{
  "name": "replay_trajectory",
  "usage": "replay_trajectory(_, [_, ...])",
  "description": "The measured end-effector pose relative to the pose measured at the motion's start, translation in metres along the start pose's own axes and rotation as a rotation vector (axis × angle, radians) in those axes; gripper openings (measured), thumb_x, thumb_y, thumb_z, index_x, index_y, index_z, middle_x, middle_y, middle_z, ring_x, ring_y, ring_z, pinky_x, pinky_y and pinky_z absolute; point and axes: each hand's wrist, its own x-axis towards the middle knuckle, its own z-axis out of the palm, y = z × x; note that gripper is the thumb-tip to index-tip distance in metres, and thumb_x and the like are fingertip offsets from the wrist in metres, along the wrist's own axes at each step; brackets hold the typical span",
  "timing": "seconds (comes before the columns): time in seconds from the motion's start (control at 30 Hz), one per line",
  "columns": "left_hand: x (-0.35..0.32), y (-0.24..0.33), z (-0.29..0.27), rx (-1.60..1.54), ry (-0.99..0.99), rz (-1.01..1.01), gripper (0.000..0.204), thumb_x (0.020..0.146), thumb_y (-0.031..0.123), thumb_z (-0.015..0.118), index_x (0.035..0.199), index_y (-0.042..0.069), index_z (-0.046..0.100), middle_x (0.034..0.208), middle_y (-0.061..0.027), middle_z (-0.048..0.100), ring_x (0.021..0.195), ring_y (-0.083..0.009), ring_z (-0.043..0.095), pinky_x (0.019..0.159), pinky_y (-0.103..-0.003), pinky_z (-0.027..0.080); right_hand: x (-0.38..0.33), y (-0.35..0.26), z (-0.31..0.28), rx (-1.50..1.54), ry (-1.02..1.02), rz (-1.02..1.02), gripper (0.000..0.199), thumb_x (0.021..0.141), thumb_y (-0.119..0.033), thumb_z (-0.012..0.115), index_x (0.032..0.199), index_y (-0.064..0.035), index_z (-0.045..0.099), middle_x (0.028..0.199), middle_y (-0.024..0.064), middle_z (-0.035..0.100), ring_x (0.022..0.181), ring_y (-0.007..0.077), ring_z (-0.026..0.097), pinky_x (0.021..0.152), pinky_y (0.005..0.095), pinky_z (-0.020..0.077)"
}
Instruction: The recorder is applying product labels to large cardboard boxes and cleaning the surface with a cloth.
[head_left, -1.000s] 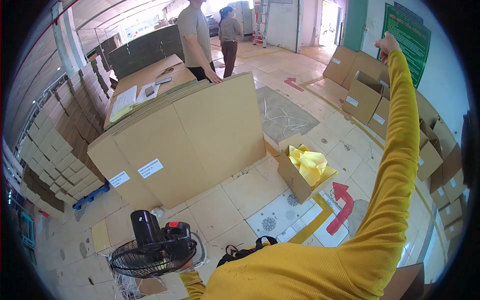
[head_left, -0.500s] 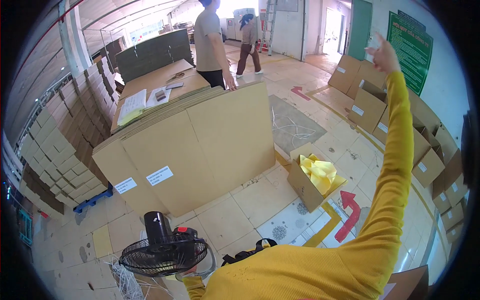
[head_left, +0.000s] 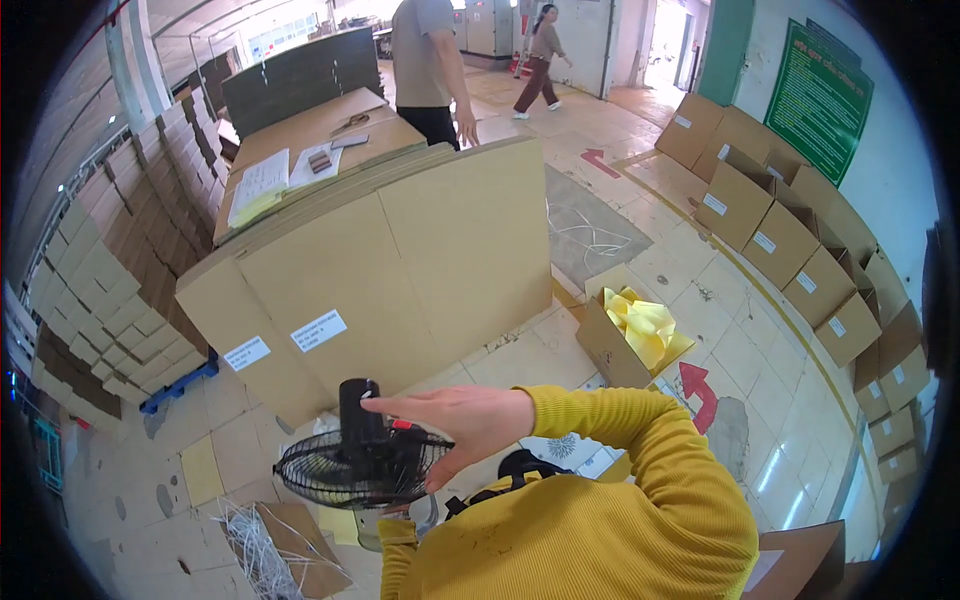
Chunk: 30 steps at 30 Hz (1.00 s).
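A small black electric fan (head_left: 352,455) with a round wire cage and a cylindrical motor housing is in front of my body at lower left. My left hand (head_left: 398,511) is mostly hidden below the cage; it appears to hold the fan from beneath. My right hand (head_left: 470,425) reaches across from the right, fingers stretched toward the motor housing and thumb spread down beside the cage. It looks open, at the fan's right side; whether it touches the fan I cannot tell. A red patch shows on the fan between thumb and fingers.
A stack of large flat cardboard sheets (head_left: 370,290) stands ahead. Papers (head_left: 262,188) and scissors (head_left: 350,123) lie on cardboard behind it. One person (head_left: 425,70) stands there; another (head_left: 540,65) walks beyond. A carton with yellow paper (head_left: 640,325) sits right; white straps (head_left: 262,550) lie lower left.
My right hand has come down from its raised, pointing position at upper right to the fan. The fan sits slightly farther right. The far person has walked to the right.
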Motion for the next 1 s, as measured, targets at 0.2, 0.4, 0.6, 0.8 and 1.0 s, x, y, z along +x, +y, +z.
replay_trajectory(0.2, [0.009,0.003,-0.001,0.08,0.089,0.015,0.049,0.079,0.041,0.06,0.117,0.012,0.047,0.114,-0.0124,0.05,0.101,-0.026,0.051,0.078,-0.043,0.044,0.024,0.01,0.016,0.142,-0.249,0.256,0.093,0.068,-0.024,0.075,0.138,-0.0047,0.018,0.118,0.0197,0.049,0.106,0.0317,0.051,0.088,0.037,0.042])
replay_trajectory(0.4, [0.012,0.0,-0.028,0.261,0.317,0.042,0.044,0.078,0.038,0.06,0.112,0.012,0.051,0.106,-0.0102,0.054,0.093,-0.0237,0.054,0.07,-0.042,0.048,0.051,0.04,0.016,0.298,-0.1,0.083,0.094,0.062,-0.02,0.081,0.136,-0.0028,0.025,0.114,0.013,0.052,0.105,0.0229,0.051,0.09,0.0338,0.0413])
replay_trajectory(0.6, [0.024,-0.015,-0.07,0.334,0.737,-0.08,0.038,0.078,0.036,0.06,0.106,0.012,0.054,0.098,-0.0081,0.059,0.085,-0.0214,0.058,0.061,-0.041,0.051,0.08,0.076,-0.002,0.362,-0.03,0.382,0.09,0.054,-0.009,0.083,0.131,0.0004,0.037,0.11,0.0093,0.055,0.097,0.0154,0.055,0.082,0.0282,0.0463])
replay_trajectory(0.8, [0.101,-0.003,-0.128,0.174,0.726,-0.112,0.044,0.082,0.043,0.056,0.112,0.011,0.054,0.098,-0.008,0.06,0.092,-0.0227,0.058,0.065,-0.043,0.052,0.149,0.139,-0.024,0.308,-0.018,0.368,0.09,0.052,-0.008,0.082,0.129,0.0027,0.038,0.105,0.01,0.057,0.092,0.0158,0.056,0.083,0.027,0.0454])
replay_trajectory(1.0, [0.136,0.021,-0.226,1.906,0.535,-0.405,0.035,0.081,0.031,0.052,0.111,0.013,0.055,0.095,-0.0108,0.061,0.089,-0.0319,0.058,0.077,-0.045,0.047,0.21,0.212,-0.065,0.244,-0.034,0.381,0.086,0.053,-0.007,0.08,0.128,0.0032,0.039,0.107,0.0112,0.056,0.094,0.0172,0.055,0.084,0.0275,0.0451])
